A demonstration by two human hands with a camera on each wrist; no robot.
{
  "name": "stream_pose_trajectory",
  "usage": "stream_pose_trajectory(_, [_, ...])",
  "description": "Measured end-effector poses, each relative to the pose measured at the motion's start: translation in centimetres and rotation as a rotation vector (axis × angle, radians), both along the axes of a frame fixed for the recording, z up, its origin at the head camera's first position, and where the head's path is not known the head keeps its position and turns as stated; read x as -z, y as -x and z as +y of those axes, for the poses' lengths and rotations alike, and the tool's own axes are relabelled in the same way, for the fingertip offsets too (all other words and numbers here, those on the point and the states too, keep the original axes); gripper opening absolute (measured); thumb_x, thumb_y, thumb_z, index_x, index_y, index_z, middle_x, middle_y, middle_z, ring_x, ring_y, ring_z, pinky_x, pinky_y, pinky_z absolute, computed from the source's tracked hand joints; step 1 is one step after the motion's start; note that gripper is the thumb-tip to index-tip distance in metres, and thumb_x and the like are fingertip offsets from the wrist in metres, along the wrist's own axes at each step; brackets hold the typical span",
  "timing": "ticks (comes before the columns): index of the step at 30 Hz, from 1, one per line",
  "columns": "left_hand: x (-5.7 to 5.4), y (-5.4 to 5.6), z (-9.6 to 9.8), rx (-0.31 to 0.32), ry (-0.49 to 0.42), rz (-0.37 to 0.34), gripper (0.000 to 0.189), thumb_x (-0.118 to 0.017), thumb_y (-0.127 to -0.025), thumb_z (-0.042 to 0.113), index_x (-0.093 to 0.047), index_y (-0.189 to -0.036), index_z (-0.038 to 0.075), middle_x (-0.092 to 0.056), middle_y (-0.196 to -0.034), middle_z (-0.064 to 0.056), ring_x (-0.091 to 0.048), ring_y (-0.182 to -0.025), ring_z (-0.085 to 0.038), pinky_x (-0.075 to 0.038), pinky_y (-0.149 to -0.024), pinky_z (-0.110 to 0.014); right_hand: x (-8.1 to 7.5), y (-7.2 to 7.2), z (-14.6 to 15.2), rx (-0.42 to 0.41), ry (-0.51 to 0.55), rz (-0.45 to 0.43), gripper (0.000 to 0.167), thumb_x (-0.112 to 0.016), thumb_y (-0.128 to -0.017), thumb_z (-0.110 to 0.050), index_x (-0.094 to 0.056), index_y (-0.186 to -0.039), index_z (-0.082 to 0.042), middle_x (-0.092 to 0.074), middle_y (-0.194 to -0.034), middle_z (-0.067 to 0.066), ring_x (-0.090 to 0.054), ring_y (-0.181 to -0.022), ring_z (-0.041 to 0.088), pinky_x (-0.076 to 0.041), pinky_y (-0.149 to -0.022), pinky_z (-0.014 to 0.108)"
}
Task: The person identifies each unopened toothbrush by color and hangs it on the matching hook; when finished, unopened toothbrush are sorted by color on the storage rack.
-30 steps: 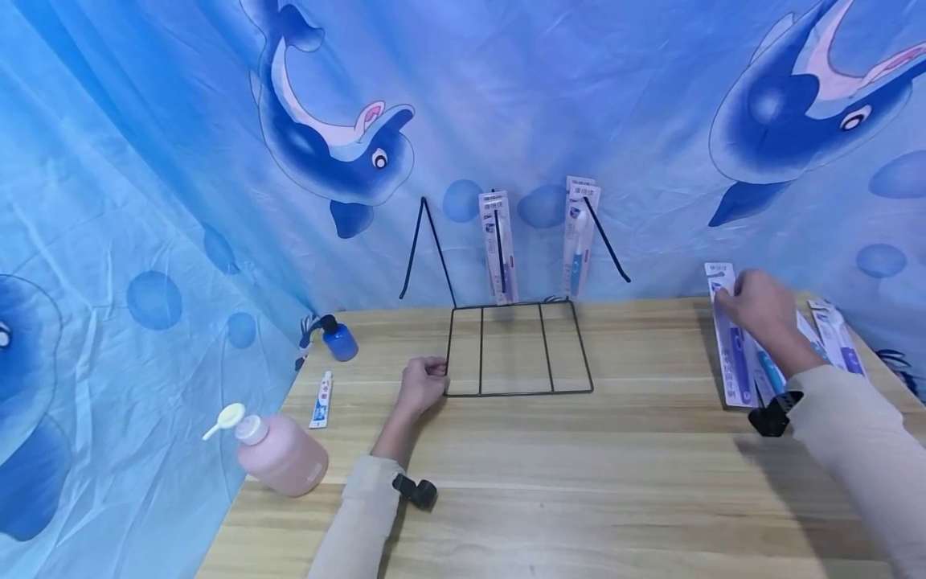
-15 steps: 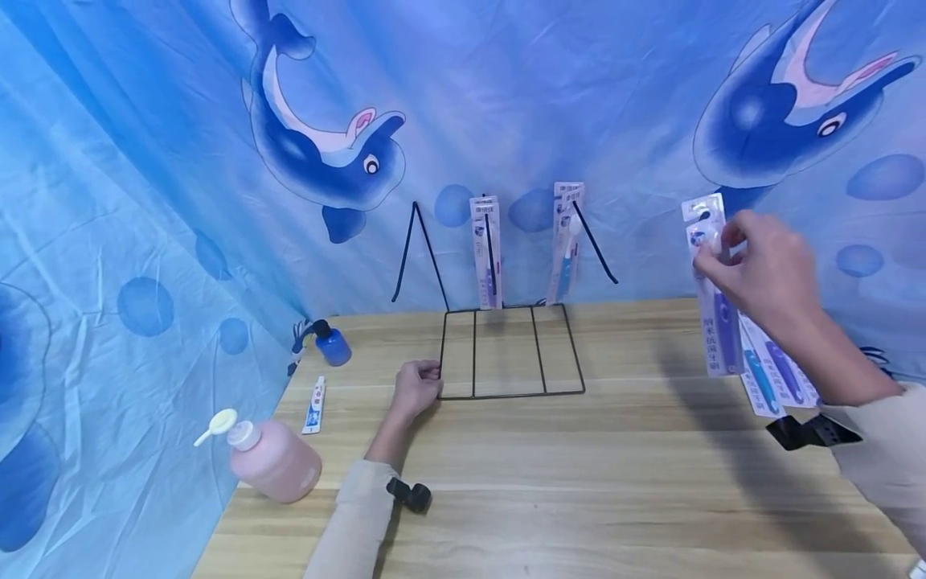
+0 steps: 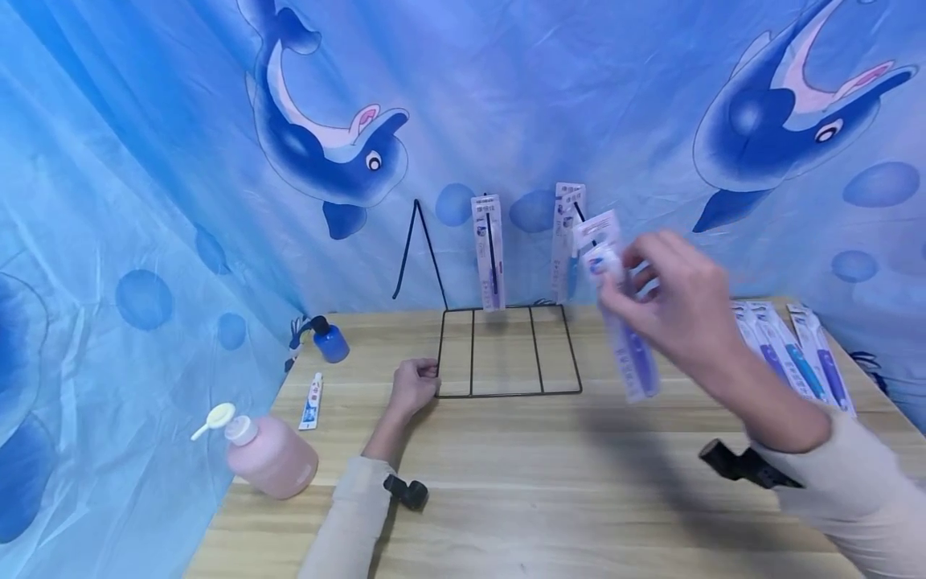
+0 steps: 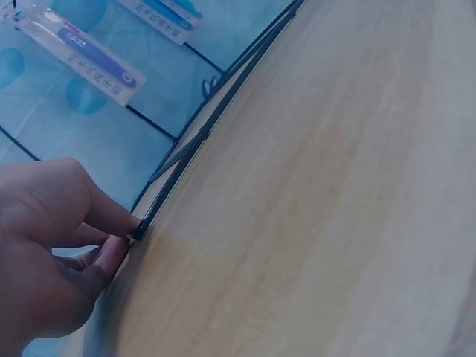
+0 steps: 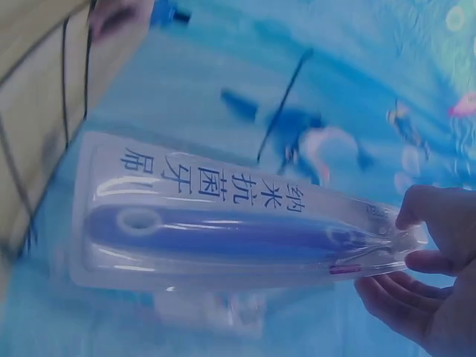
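Observation:
My left hand [image 3: 415, 386] pinches the front left corner of a black wire display rack [image 3: 510, 394] on the table; the left wrist view shows thumb and forefinger on the wire. Raised over the table right of the rack, my right hand [image 3: 683, 297] pinches a packaged toothbrush [image 5: 216, 230] near its top end. This pack has a clear cover and a purple handle, and hangs tilted. Packaged toothbrushes [image 3: 481, 257] hang on the rack's middle hook, and others [image 3: 561, 241] on the right hook, partly behind the held pack. The left hook [image 3: 407, 249] carries nothing.
Several packaged toothbrushes [image 3: 799, 354] lie at the table's right. On the left stand a pink pump bottle [image 3: 273, 458] and a small blue bottle [image 3: 331, 342], with a toothpaste tube [image 3: 311, 402] between them. A blue dolphin-print curtain [image 3: 637, 104] hangs behind.
My right hand has lifted the packaged toothbrush from the pile on the right and carried it left towards the rack's right hook. The left hand stays at the rack's corner.

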State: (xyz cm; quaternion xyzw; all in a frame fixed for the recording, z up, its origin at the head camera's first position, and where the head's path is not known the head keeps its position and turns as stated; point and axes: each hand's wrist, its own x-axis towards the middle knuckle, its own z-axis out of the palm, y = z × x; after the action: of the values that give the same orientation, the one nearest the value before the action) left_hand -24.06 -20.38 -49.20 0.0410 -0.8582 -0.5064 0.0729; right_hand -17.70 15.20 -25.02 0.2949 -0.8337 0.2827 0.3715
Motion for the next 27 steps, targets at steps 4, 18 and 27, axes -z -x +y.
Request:
stream_pose_trajectory(4, [-0.1, 0.2, -0.3, -0.01, -0.002, 0.014, 0.035, -0.063, -0.076, -0.012, -0.068, -0.11, -0.013, -0.068, -0.09, -0.018, -0.066, -0.084, -0.027, -0.059, -0.077, -0.032, 1.4, -0.2, -3.5, -0.101, 0.032, -0.046, 0.017, -0.076, -0.081, -0.005, -0.061, -0.087, -0.001, -0.06, -0.083, 0.01, -0.061, -0.064, 0.017, -0.052, -0.046, 0.02])
stream_pose_trajectory(18, [0.2, 0.1, -0.1, -0.005, 0.0, 0.006, 0.035, -0.062, -0.075, -0.012, -0.068, -0.109, -0.013, -0.068, -0.089, -0.016, -0.065, -0.083, -0.026, -0.059, -0.076, -0.03, 4.5, 0.9, -7.9, -0.153, -0.016, -0.093, 0.017, -0.076, -0.079, -0.011, -0.06, -0.083, -0.006, -0.053, -0.077, 0.002, -0.052, -0.062, 0.014, -0.044, -0.046, 0.02])
stream_pose_trajectory(27, [0.0, 0.2, -0.1, -0.008, -0.012, -0.017, 0.035, -0.063, -0.077, -0.012, -0.068, -0.112, -0.012, -0.068, -0.091, -0.016, -0.066, -0.084, -0.026, -0.058, -0.079, -0.032, 6.1, 3.2, -9.1, -0.123, -0.055, -0.095, 0.019, -0.074, -0.082, -0.014, -0.056, -0.083, -0.008, -0.048, -0.075, 0.002, -0.041, -0.061, 0.012, -0.037, -0.044, 0.023])
